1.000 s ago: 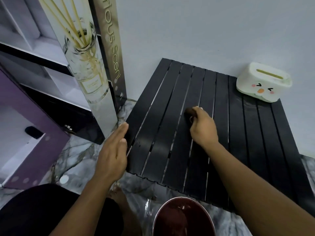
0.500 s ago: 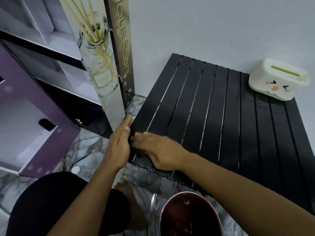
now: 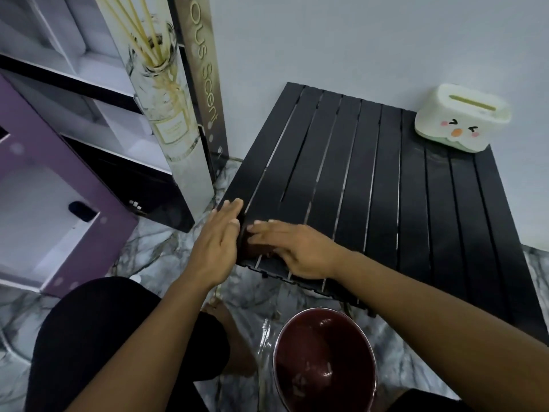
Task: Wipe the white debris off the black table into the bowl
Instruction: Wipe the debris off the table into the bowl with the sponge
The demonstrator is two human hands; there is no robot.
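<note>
The black slatted table [image 3: 416, 218] sits low on the floor against the wall. My right hand [image 3: 300, 251] lies flat at its near left corner, pressing a dark brown wiping pad [image 3: 257, 249] that is mostly hidden under the fingers. My left hand [image 3: 217, 248] is held flat and upright against the table's left edge, fingers together, touching the right fingertips and holding nothing. No white debris shows on the slats. The dark red bowl [image 3: 341, 337] stands on the floor below the table's near edge, with a few pale bits inside.
A white tissue box [image 3: 462, 117] with a cartoon face sits on the table's far right corner. A tall reed diffuser box [image 3: 178, 114] stands just left of the table. A purple box [image 3: 74, 188] and shelves lie further left. The floor [image 3: 154, 251] is marble.
My right hand swept the pad from the table's middle to the near left corner. My left hand stayed flat at the left edge and now meets the right fingertips.
</note>
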